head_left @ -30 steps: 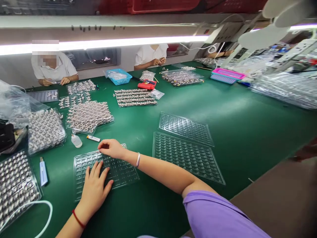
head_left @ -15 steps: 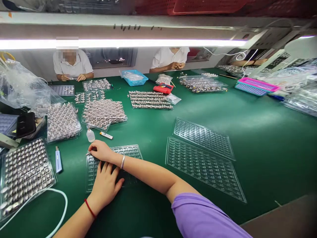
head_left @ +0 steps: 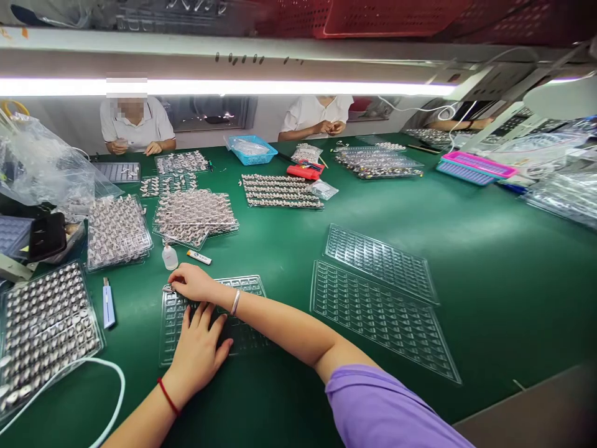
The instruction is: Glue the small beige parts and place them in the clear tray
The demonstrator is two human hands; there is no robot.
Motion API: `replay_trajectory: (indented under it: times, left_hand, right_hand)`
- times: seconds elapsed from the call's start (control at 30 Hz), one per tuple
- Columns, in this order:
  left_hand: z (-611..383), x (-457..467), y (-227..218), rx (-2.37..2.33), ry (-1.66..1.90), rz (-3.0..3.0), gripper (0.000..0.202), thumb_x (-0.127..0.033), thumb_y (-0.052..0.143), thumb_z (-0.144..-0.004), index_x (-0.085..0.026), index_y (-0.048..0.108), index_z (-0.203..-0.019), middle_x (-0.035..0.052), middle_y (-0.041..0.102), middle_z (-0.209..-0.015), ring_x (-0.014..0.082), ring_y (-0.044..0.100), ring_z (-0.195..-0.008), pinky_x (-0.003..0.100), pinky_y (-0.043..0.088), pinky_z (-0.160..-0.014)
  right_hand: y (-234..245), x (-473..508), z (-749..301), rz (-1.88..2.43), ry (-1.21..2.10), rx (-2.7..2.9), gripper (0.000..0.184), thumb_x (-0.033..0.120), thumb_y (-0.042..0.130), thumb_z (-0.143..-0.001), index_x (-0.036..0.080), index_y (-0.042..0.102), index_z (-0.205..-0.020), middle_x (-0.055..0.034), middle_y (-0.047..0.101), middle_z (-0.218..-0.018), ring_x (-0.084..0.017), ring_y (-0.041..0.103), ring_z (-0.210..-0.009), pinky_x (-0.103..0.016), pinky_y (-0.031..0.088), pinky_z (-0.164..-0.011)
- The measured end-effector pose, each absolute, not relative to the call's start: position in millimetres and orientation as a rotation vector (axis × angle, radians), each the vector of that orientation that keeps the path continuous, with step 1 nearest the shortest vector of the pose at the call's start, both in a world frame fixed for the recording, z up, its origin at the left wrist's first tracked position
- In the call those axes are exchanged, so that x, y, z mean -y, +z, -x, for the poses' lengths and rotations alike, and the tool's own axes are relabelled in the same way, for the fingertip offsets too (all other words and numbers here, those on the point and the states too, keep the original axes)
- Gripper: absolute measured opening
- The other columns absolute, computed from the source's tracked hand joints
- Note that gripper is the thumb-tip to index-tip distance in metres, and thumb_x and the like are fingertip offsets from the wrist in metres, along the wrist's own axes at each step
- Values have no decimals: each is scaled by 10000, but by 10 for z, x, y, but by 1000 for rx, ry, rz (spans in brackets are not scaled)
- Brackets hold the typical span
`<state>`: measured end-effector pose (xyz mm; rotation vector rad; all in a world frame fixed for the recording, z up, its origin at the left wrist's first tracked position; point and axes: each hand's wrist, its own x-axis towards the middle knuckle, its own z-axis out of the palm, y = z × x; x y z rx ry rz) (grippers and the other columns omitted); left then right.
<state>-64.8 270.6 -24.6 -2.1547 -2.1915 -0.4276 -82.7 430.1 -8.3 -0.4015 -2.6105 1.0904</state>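
My left hand (head_left: 200, 342) lies flat with its fingers spread on a clear plastic blister tray (head_left: 252, 283) with rows of square pockets. Crossing over it, my right hand (head_left: 192, 281) reaches to the tray's far left corner. Its thumb and finger pinch a small silvery part (head_left: 168, 288) at the corner pocket; the fingers partly cover it. Just beyond stand a small white bottle (head_left: 170, 257) and a white lighter-like stick (head_left: 199, 257). To the left of the tray lies a light blue utility knife (head_left: 108, 305).
Two clear trays (head_left: 382, 317) lie to the right. Filled trays (head_left: 49, 330) and stacked trays (head_left: 196, 214) stand left and behind. A white cable (head_left: 122, 386) curls at front left. Across the table two people sit near a blue basket (head_left: 252, 150). A shelf with a lamp (head_left: 280, 87) hangs overhead.
The view has tilted up slightly. My right fingers have shifted a little, and the small part now shows more at the tray's corner. My left hand stays flat on the tray.
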Motion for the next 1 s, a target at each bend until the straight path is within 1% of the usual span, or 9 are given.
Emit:
replay_trajectory:
  times: [0.17,0.3,0.37,0.5,0.6,0.7,0.8,0.9,1.0]
  left_hand:
    - [648,-2710,-261,2178,-423,2150,395,-343,550,-924,-213,583,-1296,150,535,-1407,344,430,-1355,605,321,-1110]
    - [648,-2720,-249,2166,-429,2141,397,-322,570,-910,-205,590,-1289,149,555,-1370,343,453,-1329,596,322,-1114]
    - [648,-2725,-237,2161,-426,2136,400,-318,580,-904,-204,594,-1287,144,571,-1339,339,470,-1308,587,324,-1117]
    - [647,-2729,-220,2157,-405,2124,395,-332,600,-890,-201,610,-1263,141,587,-1300,340,498,-1269,584,343,-1105]
    - [648,-2731,-226,2153,-392,2117,382,-346,593,-897,-200,619,-1249,140,596,-1289,329,514,-1254,571,348,-1107]
    - [652,-2742,-243,2146,-379,2113,381,-361,557,-922,-205,614,-1265,150,585,-1334,336,504,-1281,583,365,-1089]
    - [655,-2753,-254,2134,-365,2116,382,-377,516,-947,-206,614,-1274,154,547,-1414,353,464,-1337,609,362,-1082]
    - [654,-2752,-255,2129,-354,2116,391,-388,508,-951,-203,620,-1276,154,543,-1431,359,457,-1351,620,346,-1091]
    - [656,-2755,-255,2128,-349,2116,404,-393,506,-950,-189,626,-1277,166,544,-1431,370,460,-1350,630,346,-1086]
  right_hand:
    - [-88,-4341,795,275,1042,2659,158,125,643,-868,158,728,-996,-61,645,-936,-181,596,-940,-294,462,-859]
    - [-39,-4307,836,204,983,2705,193,246,708,-857,161,725,-1029,-71,624,-956,-212,578,-984,-328,446,-890]
    - [-13,-4266,882,175,960,2729,193,253,738,-832,168,728,-1004,-76,620,-972,-220,573,-966,-336,446,-862]
    - [26,-4173,965,161,940,2751,30,149,702,-837,157,727,-850,-71,614,-918,-207,575,-887,-323,442,-785]
    - [65,-4151,971,176,961,2723,81,98,684,-830,149,704,-770,-51,615,-852,-186,577,-851,-295,440,-764]
    - [122,-4262,878,244,1013,2652,82,80,692,-817,156,701,-789,-31,644,-850,-157,593,-831,-265,445,-763]
    - [142,-4547,590,392,1083,2541,55,113,684,-839,160,713,-835,-17,685,-832,-140,628,-820,-245,462,-758]
    - [56,-4890,80,629,1148,2413,91,169,624,-899,127,702,-878,-8,691,-740,-118,649,-687,-231,488,-674]
    - [-107,-5111,-459,858,1147,2297,150,236,602,-935,112,669,-882,0,677,-731,-103,633,-623,-240,511,-628]
